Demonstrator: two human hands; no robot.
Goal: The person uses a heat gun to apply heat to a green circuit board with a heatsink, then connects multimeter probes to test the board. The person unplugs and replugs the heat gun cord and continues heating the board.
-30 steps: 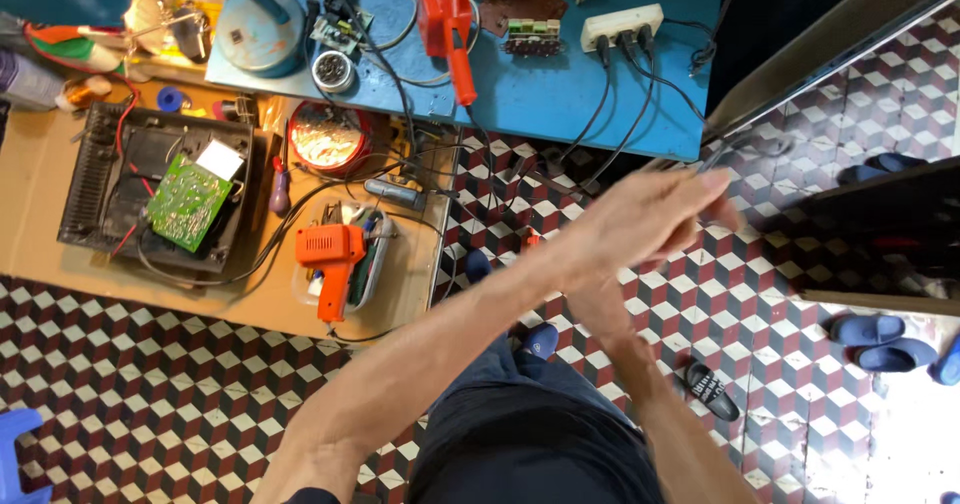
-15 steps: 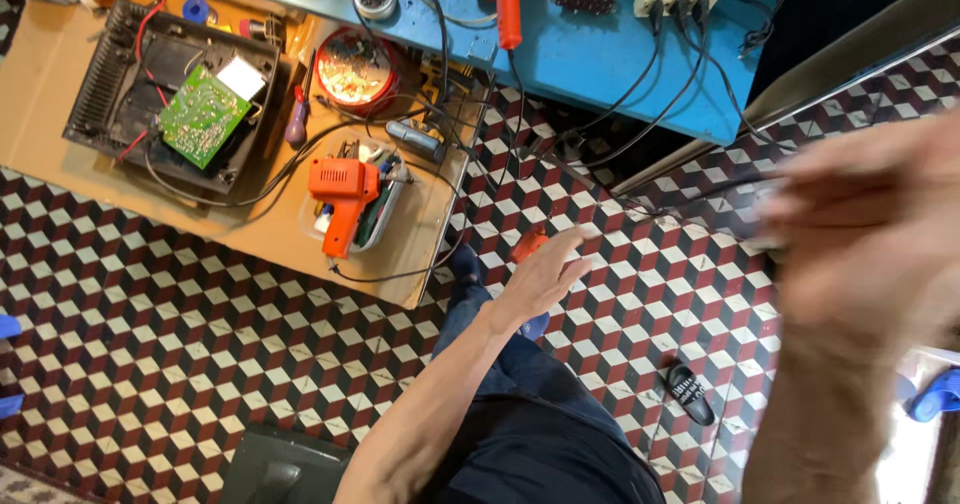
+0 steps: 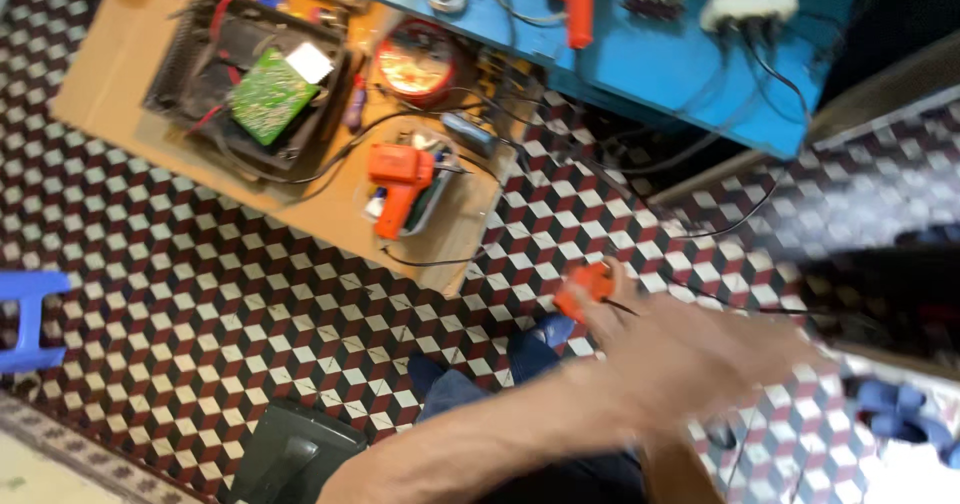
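My left hand (image 3: 700,359) is a motion-blurred shape over the patterned tile floor (image 3: 200,264), its forearm coming in from the lower left. A small orange object (image 3: 585,289) lies right at the hand's upper left edge, with a thin black wire running right from it; blur hides whether any fingers grip it. Only a strip of my right forearm (image 3: 675,469) shows beneath the left arm, and that hand is lost in the same blur.
A brown board (image 3: 100,104) on the floor holds an open black chassis with a green circuit board (image 3: 270,94), an orange pistol-shaped tool (image 3: 395,184) and a red round tin (image 3: 415,64). Behind is a blue table (image 3: 660,64) with a white power strip (image 3: 750,6). Blue stool (image 3: 30,314) at left, blue slippers (image 3: 900,404) at right.
The view has swung and moved closer to the floor. My left arm has swept from the middle toward the right. The blurred right hand, raised at the right edge before, is gone from there.
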